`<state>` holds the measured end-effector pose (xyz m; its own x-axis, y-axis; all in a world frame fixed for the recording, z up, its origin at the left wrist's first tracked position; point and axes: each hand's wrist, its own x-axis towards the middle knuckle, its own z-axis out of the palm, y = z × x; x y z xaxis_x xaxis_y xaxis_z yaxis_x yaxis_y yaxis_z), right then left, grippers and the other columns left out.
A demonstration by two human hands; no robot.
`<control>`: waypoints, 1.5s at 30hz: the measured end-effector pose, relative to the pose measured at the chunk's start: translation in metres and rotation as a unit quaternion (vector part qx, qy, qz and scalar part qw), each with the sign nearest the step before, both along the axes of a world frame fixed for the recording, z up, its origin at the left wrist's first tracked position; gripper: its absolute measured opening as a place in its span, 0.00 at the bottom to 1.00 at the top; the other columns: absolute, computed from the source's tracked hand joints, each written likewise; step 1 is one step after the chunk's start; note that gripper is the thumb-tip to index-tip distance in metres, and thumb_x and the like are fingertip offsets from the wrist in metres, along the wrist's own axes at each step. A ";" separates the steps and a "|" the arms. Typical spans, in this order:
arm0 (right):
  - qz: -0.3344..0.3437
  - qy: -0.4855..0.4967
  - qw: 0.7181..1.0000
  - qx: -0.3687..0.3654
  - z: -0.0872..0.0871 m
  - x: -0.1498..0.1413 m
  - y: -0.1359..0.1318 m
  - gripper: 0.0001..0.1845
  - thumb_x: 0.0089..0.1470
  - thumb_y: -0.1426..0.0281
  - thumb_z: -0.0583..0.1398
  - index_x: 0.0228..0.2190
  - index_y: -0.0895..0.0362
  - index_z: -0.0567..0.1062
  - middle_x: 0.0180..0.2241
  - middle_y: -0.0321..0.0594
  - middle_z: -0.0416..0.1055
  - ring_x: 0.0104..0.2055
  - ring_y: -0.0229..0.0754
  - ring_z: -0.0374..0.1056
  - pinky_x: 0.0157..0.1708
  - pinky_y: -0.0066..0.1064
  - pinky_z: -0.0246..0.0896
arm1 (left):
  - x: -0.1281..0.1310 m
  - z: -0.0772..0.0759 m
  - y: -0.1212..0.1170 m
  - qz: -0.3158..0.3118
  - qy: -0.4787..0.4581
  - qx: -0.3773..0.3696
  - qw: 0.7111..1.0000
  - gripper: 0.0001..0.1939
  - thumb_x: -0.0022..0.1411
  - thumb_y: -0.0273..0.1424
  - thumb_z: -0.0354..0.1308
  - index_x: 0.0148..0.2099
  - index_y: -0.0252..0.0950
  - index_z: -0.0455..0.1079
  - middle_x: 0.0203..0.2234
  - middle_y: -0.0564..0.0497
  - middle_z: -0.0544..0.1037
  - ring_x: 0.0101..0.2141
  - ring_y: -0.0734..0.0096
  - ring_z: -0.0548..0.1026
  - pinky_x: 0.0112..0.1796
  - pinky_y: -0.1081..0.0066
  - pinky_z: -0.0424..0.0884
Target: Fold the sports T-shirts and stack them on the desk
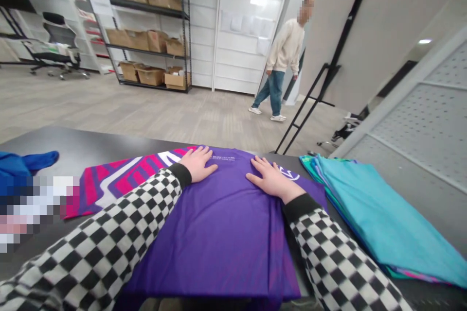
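A purple shirt (226,233) with white lettering lies spread on the dark table, its lower end at the near edge. One sleeve, patterned in pink and white (120,182), stretches out to the left. My left hand (198,163) rests flat on the upper left of the shirt, fingers spread, beside the small lettering. On the upper right, my right hand (272,179) also lies flat with fingers apart, near a white round logo (290,171). Neither hand grips the cloth.
A stack of folded teal garments (386,214) lies on the right of the table (73,141). Blue cloth (22,167) sits at the left. Beyond are a shelf with cardboard boxes (149,75), a whiteboard stand (324,82) and a person walking (284,53).
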<state>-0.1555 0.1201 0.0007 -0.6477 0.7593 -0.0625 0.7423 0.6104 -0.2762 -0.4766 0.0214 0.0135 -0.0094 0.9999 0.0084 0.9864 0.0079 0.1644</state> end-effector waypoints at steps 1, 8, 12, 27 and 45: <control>0.002 0.001 1.000 -0.003 0.001 0.000 0.000 0.51 0.72 0.36 0.53 0.81 0.53 0.57 0.84 0.53 0.44 0.86 0.65 0.37 0.81 0.68 0.29 | -0.001 -0.008 0.001 0.003 0.003 -0.001 1.000 0.47 0.77 0.59 0.44 0.84 0.33 0.58 0.82 0.39 0.55 0.81 0.46 0.51 0.78 0.46 0.48; -0.006 0.005 1.000 -0.014 0.010 -0.001 -0.007 0.51 0.72 0.36 0.54 0.81 0.53 0.58 0.84 0.52 0.44 0.86 0.63 0.37 0.81 0.67 0.29 | -0.017 -0.026 0.005 -0.007 0.007 0.004 1.000 0.50 0.76 0.63 0.40 0.85 0.36 0.54 0.83 0.41 0.51 0.82 0.48 0.48 0.78 0.44 0.43; -0.004 0.009 1.000 -0.011 0.011 -0.001 -0.009 0.51 0.72 0.37 0.54 0.81 0.54 0.59 0.83 0.53 0.45 0.86 0.63 0.39 0.81 0.67 0.30 | -0.014 -0.023 0.005 -0.005 -0.004 0.007 1.000 0.49 0.76 0.62 0.41 0.85 0.37 0.55 0.83 0.41 0.51 0.82 0.46 0.49 0.78 0.43 0.44; -0.015 -0.003 1.000 0.016 0.004 -0.002 -0.003 0.46 0.72 0.42 0.56 0.79 0.53 0.62 0.82 0.52 0.49 0.85 0.64 0.42 0.81 0.67 0.34 | -0.008 -0.009 -0.002 -0.009 -0.017 -0.006 1.000 0.50 0.75 0.64 0.43 0.85 0.37 0.55 0.83 0.40 0.51 0.82 0.45 0.47 0.78 0.42 0.44; -0.029 -0.024 0.999 0.010 0.004 -0.003 -0.007 0.51 0.70 0.40 0.56 0.81 0.54 0.58 0.83 0.52 0.46 0.85 0.66 0.39 0.80 0.70 0.33 | -0.006 -0.005 -0.001 -0.018 0.006 -0.023 1.000 0.54 0.75 0.67 0.41 0.86 0.34 0.50 0.84 0.38 0.46 0.83 0.46 0.45 0.79 0.43 0.42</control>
